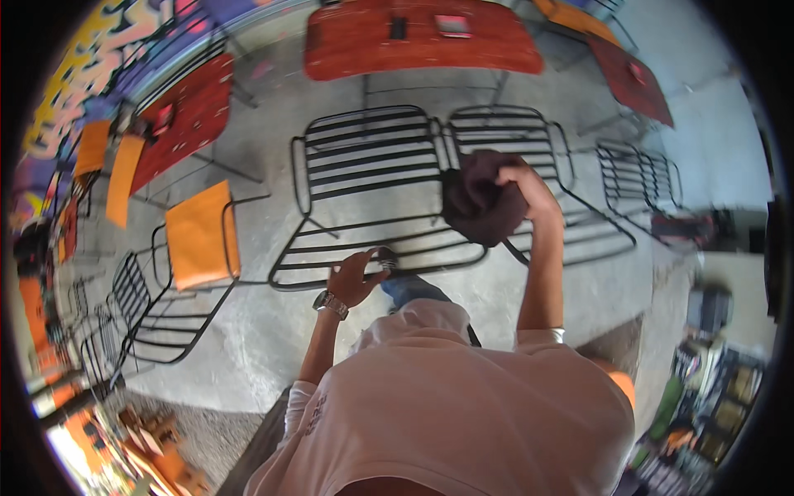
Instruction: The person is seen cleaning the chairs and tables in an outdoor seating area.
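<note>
My right hand point(528, 186) grips a bunched dark maroon cloth point(484, 201), raised in front of two black metal slatted chairs. Part of the left chair point(372, 164) and of the right chair point(502, 130) is hidden behind it. Whether the cloth touches a chair, I cannot tell. My left hand point(355, 282), with a metal watch point(330, 304) at the wrist, hovers by the front edge of the left chair's seat. Its thumb and fingers are apart, and nothing shows held between them. Beyond its fingertips appears a dark shoe point(387, 257), below blue jeans.
A red table point(422, 46) stands behind the chairs, with a black object point(397, 28) and a small box-like item point(453, 26) on top. Another red table point(192, 118) and an orange-backed chair point(201, 235) are at left. More slatted chairs point(639, 177) stand at right.
</note>
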